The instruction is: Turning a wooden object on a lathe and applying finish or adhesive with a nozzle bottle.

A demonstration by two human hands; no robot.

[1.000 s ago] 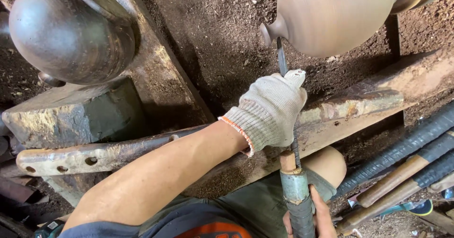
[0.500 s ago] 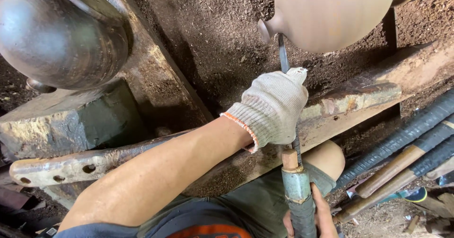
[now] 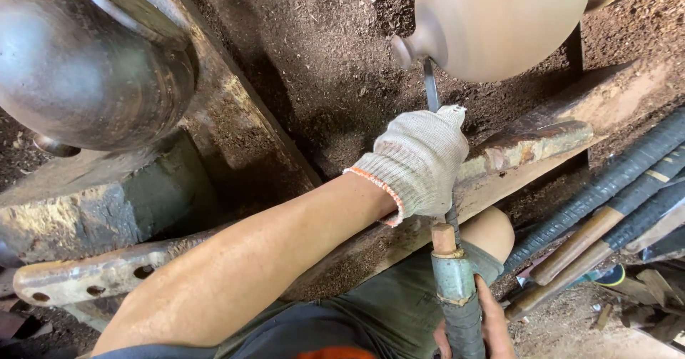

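Observation:
My left hand (image 3: 421, 160), in a white knit glove, is closed over the steel shaft of a long turning chisel (image 3: 431, 88) and rests on the rusty bar (image 3: 528, 145). The chisel's tip meets the narrow neck of a smooth, pale brown rounded wooden piece (image 3: 499, 16) mounted at the top. My bare right hand (image 3: 492, 323) grips the chisel's wrapped handle (image 3: 460, 298) at the bottom edge, near my knee (image 3: 492, 230).
A dark round metal housing (image 3: 85, 59) sits at upper left above a worn block (image 3: 100, 202). A metal bar with holes (image 3: 93, 277) runs lower left. Several long-handled tools (image 3: 614, 188) lie at right. Wood shavings (image 3: 321, 59) cover the ground.
The view has shifted slightly; my hands and the chisel hold the same position against the wooden piece.

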